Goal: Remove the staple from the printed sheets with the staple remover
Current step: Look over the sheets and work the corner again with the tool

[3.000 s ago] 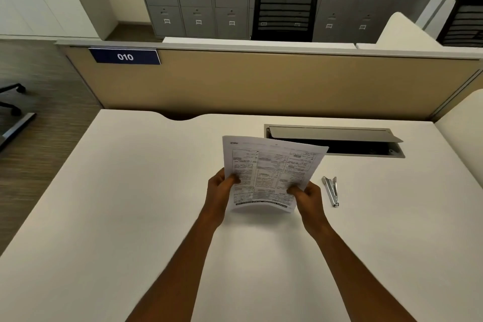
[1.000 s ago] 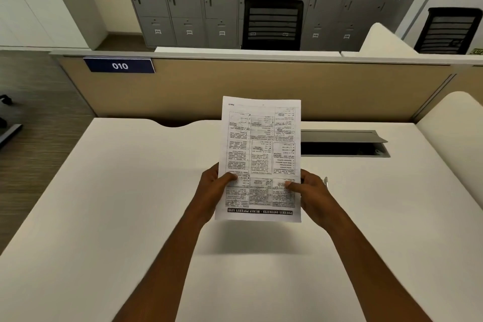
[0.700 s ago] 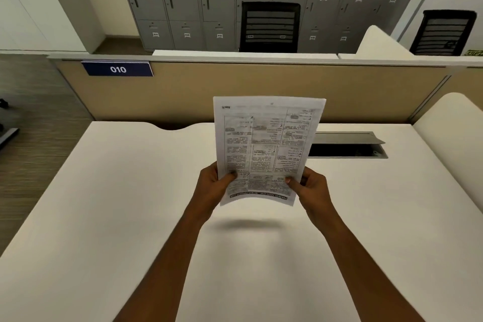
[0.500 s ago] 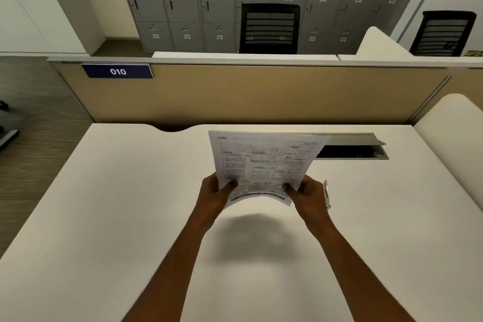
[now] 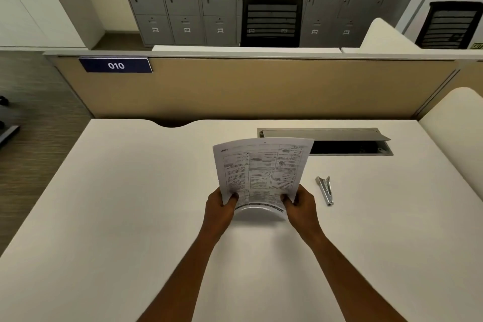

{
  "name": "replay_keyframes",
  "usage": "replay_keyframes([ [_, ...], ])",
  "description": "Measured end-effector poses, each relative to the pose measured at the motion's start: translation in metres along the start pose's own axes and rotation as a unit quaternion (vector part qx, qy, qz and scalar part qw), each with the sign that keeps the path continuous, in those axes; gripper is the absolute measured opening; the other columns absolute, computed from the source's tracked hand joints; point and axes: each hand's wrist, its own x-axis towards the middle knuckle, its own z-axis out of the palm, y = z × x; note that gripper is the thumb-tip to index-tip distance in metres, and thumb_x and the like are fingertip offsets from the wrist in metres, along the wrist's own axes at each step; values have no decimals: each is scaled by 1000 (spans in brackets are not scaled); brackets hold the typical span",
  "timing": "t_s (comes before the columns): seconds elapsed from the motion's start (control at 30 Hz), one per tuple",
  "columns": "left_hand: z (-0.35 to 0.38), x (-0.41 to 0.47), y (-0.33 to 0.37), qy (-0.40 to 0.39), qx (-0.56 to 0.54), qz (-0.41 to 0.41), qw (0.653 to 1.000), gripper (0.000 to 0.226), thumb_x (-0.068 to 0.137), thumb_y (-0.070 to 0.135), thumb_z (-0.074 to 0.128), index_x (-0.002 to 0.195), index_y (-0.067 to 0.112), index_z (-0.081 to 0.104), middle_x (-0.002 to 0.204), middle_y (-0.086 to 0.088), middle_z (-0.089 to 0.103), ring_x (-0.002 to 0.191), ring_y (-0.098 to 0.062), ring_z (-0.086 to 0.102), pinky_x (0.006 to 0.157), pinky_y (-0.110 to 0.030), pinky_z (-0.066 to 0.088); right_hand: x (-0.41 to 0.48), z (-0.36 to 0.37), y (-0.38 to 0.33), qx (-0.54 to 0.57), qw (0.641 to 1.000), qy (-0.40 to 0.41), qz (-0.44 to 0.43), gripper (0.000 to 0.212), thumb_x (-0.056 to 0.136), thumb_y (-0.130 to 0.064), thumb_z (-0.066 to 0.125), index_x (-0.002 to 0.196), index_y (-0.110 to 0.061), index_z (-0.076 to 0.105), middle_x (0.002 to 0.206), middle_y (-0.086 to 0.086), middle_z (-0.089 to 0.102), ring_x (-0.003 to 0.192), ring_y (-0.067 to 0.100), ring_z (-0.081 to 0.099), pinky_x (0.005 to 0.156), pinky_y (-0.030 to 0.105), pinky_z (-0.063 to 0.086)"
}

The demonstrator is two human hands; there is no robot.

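The printed sheets [image 5: 262,172] hang low over the white desk [image 5: 130,204], tilted away from me with their near edge bowed. My left hand [image 5: 219,208] pinches the near left corner, thumb on top. My right hand [image 5: 300,206] pinches the near right corner the same way. The metal staple remover [image 5: 325,190] lies flat on the desk just right of my right hand, untouched. The staple itself is too small to make out.
A grey cable hatch [image 5: 339,138] with its lid raised sits in the desk behind the sheets. A tan partition [image 5: 261,89] with a "010" sign [image 5: 115,65] closes the desk's far edge. A curved white divider [image 5: 454,123] stands at the right.
The sheets have come down from an upright position in front of me to a low tilt over the desk. The staple remover has come back into full view beside my right hand.
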Motion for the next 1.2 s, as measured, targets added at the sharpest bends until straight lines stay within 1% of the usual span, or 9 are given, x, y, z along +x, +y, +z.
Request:
replay_keyframes([
  [0.13, 2, -5, -4, -9, 33, 1, 999, 35, 102, 11, 60, 137, 17, 62, 125, -1, 72, 118, -21, 67, 104, -39, 55, -7, 2, 6, 7, 1000, -2, 25, 35, 94, 3, 61, 127, -10, 62, 120, 5, 71, 113, 22, 66, 98, 33, 55],
  [0.27, -2, -4, 0, -10, 32, 26, 999, 29, 102, 22, 62, 131, 27, 66, 117, 14, 74, 106, -4, 72, 93, -28, 60, -3, 1, 5, 20, 1000, 7, 18, 34, 95, -2, 63, 127, -12, 63, 117, 1, 72, 107, 15, 68, 88, 19, 57],
  [0.43, 1, -9, -3, -9, 31, -2, 999, 27, 102, 18, 62, 126, 29, 67, 115, 7, 76, 108, -15, 73, 94, -36, 61, -8, 3, 14, 6, 999, 1, 38, 27, 96, -5, 63, 121, -11, 67, 111, 3, 75, 102, 19, 72, 74, 15, 58],
  [0.53, -1, -10, 3, -4, 20, -9, 1000, 24, 101, 20, 64, 118, 37, 67, 111, 12, 77, 102, -13, 75, 86, -31, 63, -4, -1, 10, -6, 1000, 4, 30, 19, 95, -8, 65, 113, -12, 70, 106, 0, 76, 96, 17, 74, 72, 19, 60],
  [0.7, -6, -5, 15, 3, -26, -10, 1000, 26, 99, 19, 68, 121, 33, 69, 113, 12, 78, 103, -8, 75, 89, -33, 62, 3, -14, -21, -36, 998, 11, -40, 12, 96, -8, 65, 105, -14, 71, 98, -8, 76, 90, 5, 73, 74, 18, 60],
  [0.83, -10, -1, 27, -3, -79, -20, 997, 29, 98, 16, 70, 127, 21, 68, 117, 2, 78, 107, -19, 75, 93, -44, 60, 12, -30, -57, -89, 990, 21, -108, 13, 96, -6, 63, 106, -7, 71, 97, 2, 76, 87, 14, 73, 71, 25, 61],
  [0.93, -14, 2, 35, 8, -108, -41, 993, 32, 93, 18, 76, 121, 27, 65, 111, 3, 80, 105, -21, 75, 90, -43, 60, 15, -43, -86, -160, 973, 10, -166, 15, 97, -10, 63, 109, -8, 72, 97, 2, 76, 80, 15, 72, 68, 19, 60],
  [1.07, -16, -2, 48, 63, -188, -61, 978, 62, 81, 25, 87, 133, 30, 53, 131, 1, 70, 112, -16, 70, 91, -38, 56, 14, -55, -113, -216, 953, -21, -212, 15, 96, -6, 62, 109, -6, 70, 96, 3, 74, 74, 8, 66, 61, 5, 51],
  [1.2, -16, -24, 63, 222, -108, 6, 969, 127, 56, 54, 93, 155, 34, 16, 159, 6, 26, 135, -23, 45, 103, -44, 49, 10, -63, -131, -306, 926, -50, -213, 16, 96, -10, 60, 109, -11, 68, 100, 6, 74, 80, 20, 72, 65, 24, 61],
])
